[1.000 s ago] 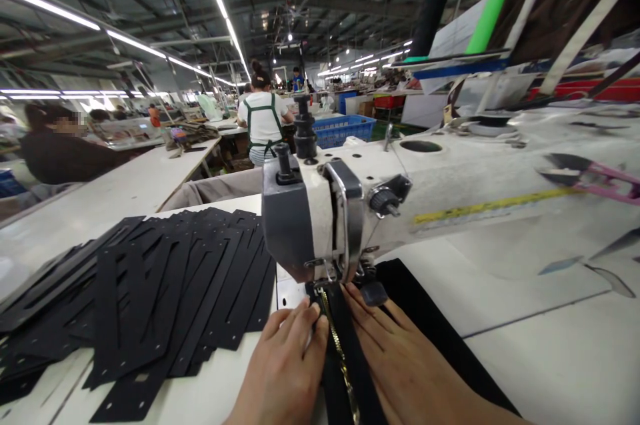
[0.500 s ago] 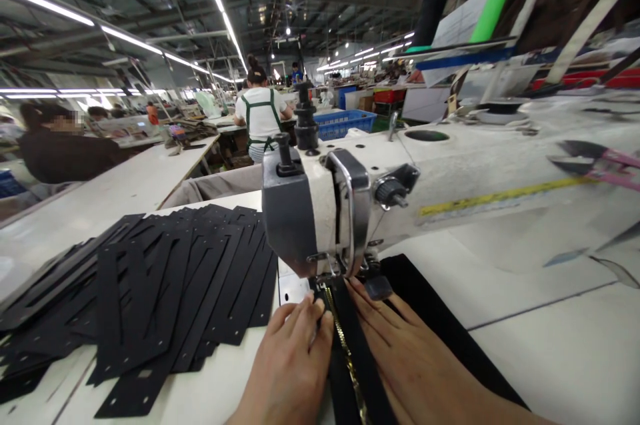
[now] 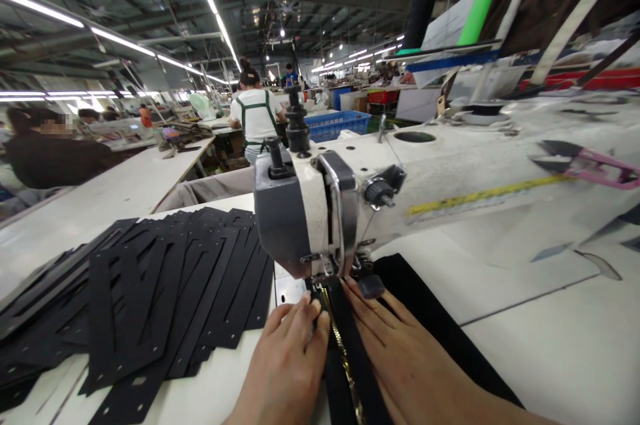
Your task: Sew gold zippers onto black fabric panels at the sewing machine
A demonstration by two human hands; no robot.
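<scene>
Left hand [image 3: 287, 363]: fingers bunched left of the zipper [image 3: 342, 349]; we cannot tell whether this grip pinches.
Right hand [image 3: 400, 358]: flat and open, right of the teeth.
Zipper: between our hands, about equally near, long axis running away from us toward the sewing machine head [image 3: 280, 218].

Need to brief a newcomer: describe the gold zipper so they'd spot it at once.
Find the white sewing machine on the right. Below its head, look between the left hand and right hand. The zipper runs there, its shiny gold teeth unlike the plain black fabric alongside.
</scene>
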